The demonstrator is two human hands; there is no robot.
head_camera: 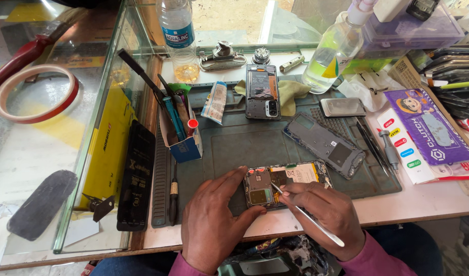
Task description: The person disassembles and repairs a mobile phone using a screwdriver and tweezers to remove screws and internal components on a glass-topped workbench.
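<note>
An opened phone (290, 180) lies on the grey-green work mat (234, 143) near the table's front edge, its board and battery exposed. My left hand (211, 222) rests at the phone's left end, its thumb and fingers steadying it. My right hand (329, 214) grips a thin metal tool (306, 214) like a pen, with the tip touching the board near the phone's middle. A removed grey back frame (324, 144) lies on the mat behind the phone.
A second opened phone (262, 92) lies at the mat's far side on a yellow cloth. A small blue box (179, 128) holds tools at left. A spray bottle (332, 51), water bottle (177, 36), screwdrivers (387, 148) and purple packaging (428, 128) stand around. Glass panel (99, 128) at left.
</note>
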